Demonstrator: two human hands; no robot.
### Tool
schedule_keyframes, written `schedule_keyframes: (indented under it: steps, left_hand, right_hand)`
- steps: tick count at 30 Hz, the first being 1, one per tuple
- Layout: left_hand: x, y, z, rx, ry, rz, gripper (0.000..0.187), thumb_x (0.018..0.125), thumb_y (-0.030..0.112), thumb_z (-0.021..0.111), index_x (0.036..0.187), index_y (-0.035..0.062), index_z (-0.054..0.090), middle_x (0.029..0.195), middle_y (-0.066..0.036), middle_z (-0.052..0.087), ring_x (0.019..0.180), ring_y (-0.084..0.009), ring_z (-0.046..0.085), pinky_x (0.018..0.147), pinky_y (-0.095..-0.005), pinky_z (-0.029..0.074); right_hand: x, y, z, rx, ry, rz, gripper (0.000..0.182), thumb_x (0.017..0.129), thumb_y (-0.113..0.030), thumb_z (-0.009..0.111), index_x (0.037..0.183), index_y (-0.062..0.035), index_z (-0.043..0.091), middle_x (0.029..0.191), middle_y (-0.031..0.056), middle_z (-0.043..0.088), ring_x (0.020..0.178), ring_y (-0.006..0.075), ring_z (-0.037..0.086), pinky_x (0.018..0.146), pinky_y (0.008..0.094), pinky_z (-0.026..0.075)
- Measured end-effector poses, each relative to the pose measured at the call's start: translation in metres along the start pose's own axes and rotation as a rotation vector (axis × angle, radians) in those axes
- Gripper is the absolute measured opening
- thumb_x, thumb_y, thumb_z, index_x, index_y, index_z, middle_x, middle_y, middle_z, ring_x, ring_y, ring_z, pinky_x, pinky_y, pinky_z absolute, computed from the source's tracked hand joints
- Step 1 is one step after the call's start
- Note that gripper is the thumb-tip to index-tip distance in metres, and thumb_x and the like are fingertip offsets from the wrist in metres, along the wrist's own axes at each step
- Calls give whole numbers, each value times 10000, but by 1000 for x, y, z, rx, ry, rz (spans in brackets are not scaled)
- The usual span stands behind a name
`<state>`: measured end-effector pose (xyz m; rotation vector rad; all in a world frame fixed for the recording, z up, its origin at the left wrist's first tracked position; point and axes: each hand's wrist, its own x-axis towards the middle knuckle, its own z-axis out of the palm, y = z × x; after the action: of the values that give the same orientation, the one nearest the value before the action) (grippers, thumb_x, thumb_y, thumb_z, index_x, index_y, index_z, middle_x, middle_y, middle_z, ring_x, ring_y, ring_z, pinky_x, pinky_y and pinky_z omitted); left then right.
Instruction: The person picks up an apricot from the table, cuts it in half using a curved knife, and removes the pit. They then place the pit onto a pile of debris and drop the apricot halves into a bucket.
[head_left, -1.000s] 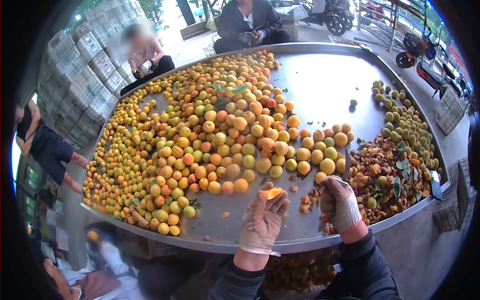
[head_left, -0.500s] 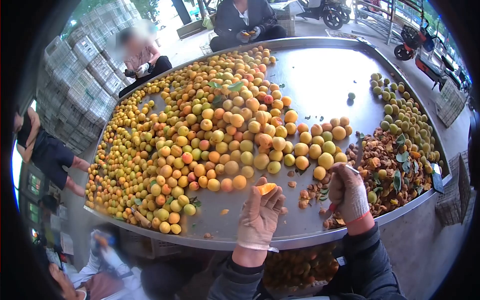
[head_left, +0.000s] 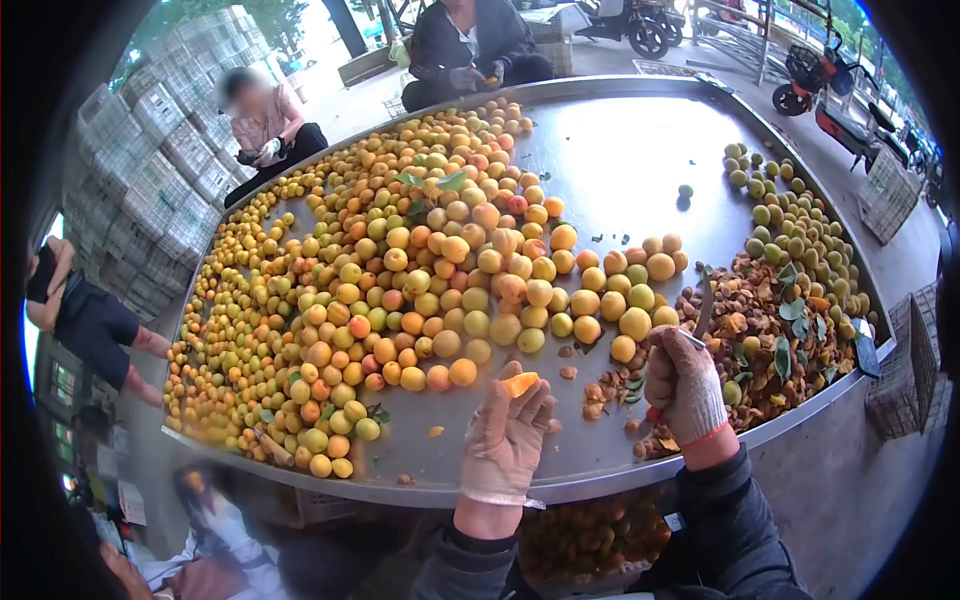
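My left hand [head_left: 508, 440], in a pale work glove, is raised over the table's near edge. An orange apricot half [head_left: 519, 384] rests between its thumb and fingertips, with the other fingers loosely curled. To the right, my gloved right hand [head_left: 688, 392] is closed in a fist around a knife [head_left: 706, 312]. The thin curved blade sticks up above the fist, and part of a red handle shows below it. A pile of whole apricots [head_left: 440, 262] lies beyond my left hand. Brown apricot pits [head_left: 742, 300] with leaves are heaped beside my right hand.
The metal table [head_left: 600, 140] has a raised rim. Greener apricots [head_left: 802, 232] line its right side. Below the near edge is a crate of fruit [head_left: 600, 540]. Two people sit across the table; others are at the left. Stacked crates [head_left: 150, 150] stand behind, scooters [head_left: 840, 110] at the right.
The whole view has shifted slightly, so the table appears further left. My hands keep their holds on the apricot half and the knife. The people across the table have moved their hands a little.
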<state>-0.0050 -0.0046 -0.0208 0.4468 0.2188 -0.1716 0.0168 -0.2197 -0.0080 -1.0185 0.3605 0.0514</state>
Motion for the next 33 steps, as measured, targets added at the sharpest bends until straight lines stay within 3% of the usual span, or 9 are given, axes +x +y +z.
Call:
schedule_keyframes:
  steps: [4,6,12,15,17,20,21,24,33]
  left_hand:
    - [1,0,0,-7,-6,-2,318,916,261,625,1158,56,605,1033,-142,689,1012,-264,648,909,-416,524]
    - [2,-2,-1,44,18,26,340,925,297,617,1189,83,595,1020,-86,691,958,-224,665,755,-351,557]
    - [7,-2,-15,-63,-96,-41,351,929,315,597,1173,63,609,1052,-122,690,989,-261,658,854,-425,538]
    - [15,-17,-35,-109,-57,-66,367,925,331,602,1192,79,612,1065,-95,687,983,-247,655,809,-401,537]
    - [20,-19,-36,-79,-35,-24,389,916,319,622,1222,80,595,1098,-86,664,1018,-227,634,833,-365,520]
    - [20,-12,-32,-42,-28,27,447,913,306,634,1280,68,545,1153,-82,620,1068,-210,603,878,-324,494]
    - [18,-11,-27,-37,-42,-8,481,912,301,638,1311,61,515,1181,-81,595,1093,-205,587,901,-306,479]
    - [10,-3,-10,-92,-20,1,299,897,258,657,1136,81,624,1060,-79,668,960,-175,651,862,-288,528]
    - [10,-3,-11,-91,-26,-9,303,902,249,652,1150,78,626,1058,-74,669,961,-168,650,883,-290,518]
  right_hand:
    - [-1,-1,2,-10,-1,-1,181,951,-281,550,942,-100,560,602,-53,362,442,56,309,399,209,231]
    - [-1,-1,1,-35,13,2,180,948,-282,553,944,-102,560,602,-51,361,438,58,308,398,211,230]
    - [-2,4,2,-10,29,0,164,940,-284,564,916,-122,572,590,-60,363,429,57,314,390,214,228]
    - [10,22,-12,-315,62,-246,175,946,-303,557,878,-144,580,576,-100,376,412,12,317,350,172,225]
    - [28,40,-29,22,86,-123,158,946,-317,560,881,-175,581,569,-122,358,391,-5,276,322,163,188]
    - [52,56,-49,-182,22,-278,163,962,-343,539,921,-189,571,571,-110,326,391,4,244,325,172,167]
    - [52,49,-51,131,49,-25,169,962,-353,539,925,-189,557,573,-104,312,398,9,242,335,176,159]
    - [70,63,-70,-3,5,-120,173,961,-356,541,919,-188,547,570,-102,304,404,10,243,343,179,156]
    - [34,37,-28,62,98,-19,176,953,-358,553,925,-184,558,566,-108,312,401,5,249,340,182,161]
